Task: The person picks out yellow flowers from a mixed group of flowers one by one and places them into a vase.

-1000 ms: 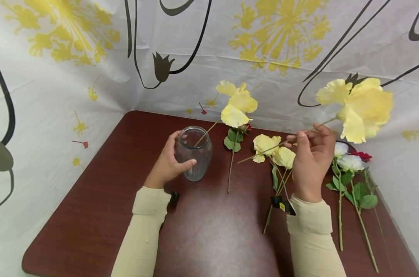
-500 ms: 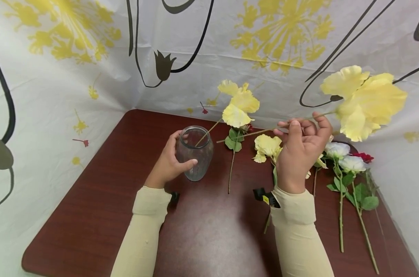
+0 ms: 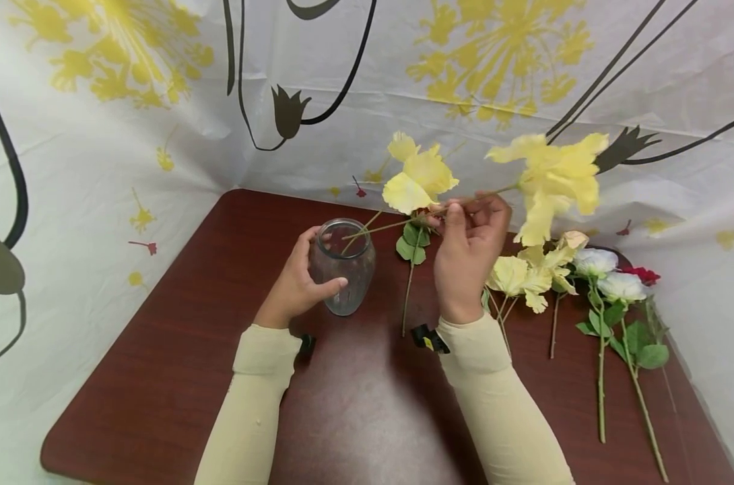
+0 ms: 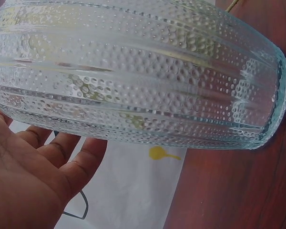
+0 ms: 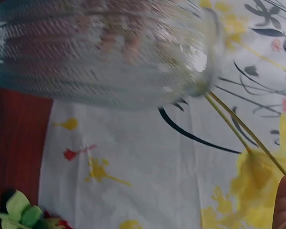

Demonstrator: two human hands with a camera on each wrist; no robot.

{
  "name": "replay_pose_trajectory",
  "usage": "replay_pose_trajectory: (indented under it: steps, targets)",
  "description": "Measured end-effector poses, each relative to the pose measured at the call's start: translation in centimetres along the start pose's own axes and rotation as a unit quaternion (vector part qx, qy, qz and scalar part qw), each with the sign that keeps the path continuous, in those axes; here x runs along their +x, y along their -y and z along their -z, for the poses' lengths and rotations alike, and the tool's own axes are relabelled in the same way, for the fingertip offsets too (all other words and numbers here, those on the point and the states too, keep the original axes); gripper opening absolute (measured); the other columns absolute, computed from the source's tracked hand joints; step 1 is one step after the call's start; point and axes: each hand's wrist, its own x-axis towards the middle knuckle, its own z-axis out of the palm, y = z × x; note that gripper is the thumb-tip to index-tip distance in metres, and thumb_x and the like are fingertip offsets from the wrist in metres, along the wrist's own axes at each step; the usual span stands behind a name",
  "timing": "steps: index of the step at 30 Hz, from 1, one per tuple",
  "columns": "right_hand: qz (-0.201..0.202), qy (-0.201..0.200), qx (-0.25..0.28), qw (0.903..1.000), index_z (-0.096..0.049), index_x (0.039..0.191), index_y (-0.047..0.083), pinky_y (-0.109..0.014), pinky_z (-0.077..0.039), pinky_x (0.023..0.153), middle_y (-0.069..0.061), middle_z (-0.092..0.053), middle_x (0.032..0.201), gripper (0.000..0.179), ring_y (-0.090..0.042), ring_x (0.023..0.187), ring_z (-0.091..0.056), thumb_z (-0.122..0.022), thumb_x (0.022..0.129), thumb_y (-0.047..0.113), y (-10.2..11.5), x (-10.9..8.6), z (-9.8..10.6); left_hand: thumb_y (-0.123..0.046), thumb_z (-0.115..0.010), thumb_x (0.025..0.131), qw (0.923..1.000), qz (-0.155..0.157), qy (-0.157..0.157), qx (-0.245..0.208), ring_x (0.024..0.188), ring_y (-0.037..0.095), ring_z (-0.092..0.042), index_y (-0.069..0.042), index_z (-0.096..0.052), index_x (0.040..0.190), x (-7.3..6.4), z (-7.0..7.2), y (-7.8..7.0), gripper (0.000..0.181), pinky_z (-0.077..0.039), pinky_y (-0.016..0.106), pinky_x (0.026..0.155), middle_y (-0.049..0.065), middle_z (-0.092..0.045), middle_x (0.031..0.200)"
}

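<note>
A clear glass vase [image 3: 345, 289] with dimpled, ribbed sides stands on the table, and my left hand [image 3: 297, 281] grips it from the left, thumb across the front. One yellow flower [image 3: 424, 178] leans out of its mouth to the right. My right hand [image 3: 471, 259] pinches the stem of a second yellow flower [image 3: 555, 172], bloom up and to the right. That stem's tip is over the vase's rim; how far inside it reaches I cannot tell. In the right wrist view both stems [image 5: 248, 129] meet at the vase's mouth, and a fingertip shows at the edge.
A red rose with green leaves [image 3: 412, 246] lies behind, right of the vase. Several yellow flowers [image 3: 527, 276] lie right of my right forearm. White roses [image 3: 621, 286] and a red bloom [image 3: 646, 275] lie farther right. A patterned curtain [image 3: 355, 155] hangs along the table's back edge.
My right hand has moved left with its yellow flower, bringing the stem's tip from the table's middle to the vase's mouth. My left hand has stayed on the vase.
</note>
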Motion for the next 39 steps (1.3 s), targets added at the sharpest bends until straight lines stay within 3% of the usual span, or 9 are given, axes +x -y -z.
replay_pose_trajectory:
  steps: [5, 13, 16, 18, 21, 25, 31, 35, 39]
  targets:
    - [-0.008, 0.049, -0.030, 0.9983, -0.045, 0.118, 0.005, -0.038, -0.055, 0.076, -0.014, -0.053, 0.098, 0.023, -0.033, 0.084, -0.065, -0.049, 0.098, -0.007, -1.6, -0.8, -0.2, -0.011, -0.077, 0.080, 1.0000, -0.001, 0.005, -0.006, 0.127, 0.030, -0.043, -0.004, -0.023, 0.151, 0.1, -0.2, 0.0, 0.089, -0.042, 0.052, 0.100, 0.021, -0.037, 0.143]
    - [-0.083, 0.101, -0.052, 0.9901, -0.044, 0.108, 0.007, -0.039, -0.055, 0.079, -0.014, -0.054, 0.097, 0.012, -0.035, 0.091, -0.065, -0.050, 0.101, 0.000, -3.3, -1.5, -1.2, -0.012, -0.077, 0.080, 0.9999, 0.011, -0.001, 0.005, 0.127, 0.032, -0.042, -0.004, -0.023, 0.152, 0.0, 0.0, -0.2, 0.090, -0.040, 0.054, 0.101, 0.020, -0.038, 0.143]
    - [-0.093, 0.117, -0.094, 0.9842, -0.047, 0.114, 0.004, -0.034, -0.052, 0.074, -0.007, -0.054, 0.089, 0.014, -0.027, 0.077, -0.061, -0.051, 0.101, 0.001, -3.6, -1.5, -1.6, -0.011, -0.076, 0.081, 0.9999, 0.009, 0.002, 0.004, 0.128, 0.032, -0.042, -0.004, -0.023, 0.152, 0.0, 0.0, -0.3, 0.089, -0.039, 0.055, 0.102, 0.022, -0.037, 0.144]
    - [-0.109, 0.148, -0.143, 0.9725, -0.052, 0.117, 0.001, -0.031, -0.048, 0.068, -0.004, -0.055, 0.087, 0.017, -0.020, 0.071, -0.054, -0.054, 0.101, 0.007, -3.6, -1.5, -1.7, -0.011, -0.076, 0.081, 1.0000, 0.009, 0.000, 0.004, 0.128, 0.032, -0.042, -0.003, -0.023, 0.151, 0.0, 0.0, -0.3, 0.089, -0.039, 0.055, 0.102, 0.022, -0.038, 0.143]
    - [-0.137, 0.217, -0.233, 0.9380, -0.059, 0.111, 0.002, -0.029, -0.042, 0.067, -0.004, -0.057, 0.087, 0.016, -0.015, 0.070, -0.050, -0.059, 0.100, 0.014, -3.6, -1.6, -1.4, -0.012, -0.076, 0.081, 0.9999, 0.007, -0.004, 0.008, 0.127, 0.033, -0.043, -0.003, -0.024, 0.151, -0.1, 0.1, -0.4, 0.088, -0.039, 0.056, 0.102, 0.024, -0.039, 0.142]
    - [-0.165, 0.277, -0.281, 0.9039, -0.063, 0.108, 0.006, -0.036, -0.046, 0.079, -0.006, -0.063, 0.105, 0.016, -0.019, 0.091, -0.058, -0.061, 0.099, 0.018, -3.8, -1.8, 0.3, -0.012, -0.077, 0.080, 0.9999, 0.005, -0.007, 0.013, 0.126, 0.034, -0.044, -0.002, -0.025, 0.150, -0.1, 0.0, -0.6, 0.088, -0.038, 0.056, 0.102, 0.025, -0.040, 0.141]
    - [-0.200, 0.266, -0.339, 0.8799, -0.065, 0.111, 0.008, -0.034, -0.044, 0.072, -0.007, -0.065, 0.100, 0.016, -0.019, 0.084, -0.056, -0.060, 0.099, 0.019, -4.7, -1.7, 4.7, -0.012, -0.077, 0.080, 0.9999, 0.007, -0.007, 0.005, 0.127, 0.033, -0.043, -0.003, -0.025, 0.150, 0.0, -0.2, -0.6, 0.089, -0.037, 0.056, 0.103, 0.026, -0.040, 0.141]
    - [-0.235, 0.249, -0.368, 0.8646, -0.064, 0.112, 0.004, -0.031, -0.046, 0.074, -0.014, -0.066, 0.099, 0.021, -0.019, 0.085, -0.057, -0.059, 0.100, 0.020, -4.7, -1.1, 7.7, -0.013, -0.077, 0.079, 0.9999, 0.008, -0.006, 0.003, 0.127, 0.032, -0.042, -0.004, -0.025, 0.150, 0.0, -0.2, -0.4, 0.089, -0.037, 0.055, 0.104, 0.025, -0.040, 0.141]
    - [-0.252, 0.247, -0.412, 0.8401, -0.062, 0.115, 0.001, -0.034, -0.050, 0.076, -0.019, -0.065, 0.103, 0.026, -0.024, 0.090, -0.062, -0.056, 0.102, 0.023, -4.6, 0.0, 10.2, -0.013, -0.078, 0.079, 0.9999, 0.008, -0.009, -0.003, 0.126, 0.031, -0.042, -0.005, -0.026, 0.150, 0.0, -0.2, 0.0, 0.088, -0.038, 0.055, 0.103, 0.023, -0.040, 0.140]
